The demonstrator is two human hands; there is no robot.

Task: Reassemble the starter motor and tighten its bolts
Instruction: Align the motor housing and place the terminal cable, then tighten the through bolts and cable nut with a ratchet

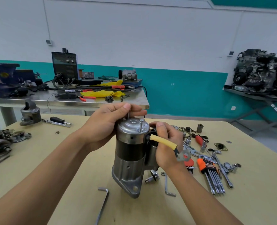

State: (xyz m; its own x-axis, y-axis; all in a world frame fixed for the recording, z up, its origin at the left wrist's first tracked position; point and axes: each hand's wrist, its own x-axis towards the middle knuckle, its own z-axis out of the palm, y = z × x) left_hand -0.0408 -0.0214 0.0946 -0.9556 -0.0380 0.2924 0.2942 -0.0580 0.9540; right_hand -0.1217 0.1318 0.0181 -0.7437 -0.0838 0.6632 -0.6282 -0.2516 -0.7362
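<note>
Pinching a bolt [128, 114] atop starter motor [131, 153]

At the upper left of your frame, a welder box [64, 65] stands on a steel bench [85, 101]. At far right, an engine [261, 72] sits on a stand.

auto repair workshop: welder [64, 65] on steel bench [85, 101], engine [261, 72] on stand, sockets, hex keys [212, 174] scattered.

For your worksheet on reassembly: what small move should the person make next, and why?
Probably keep pushing the far through bolt down with the left hand, since both bolts stand proud of the end cap while the right hand steadies the starter motor.
</note>
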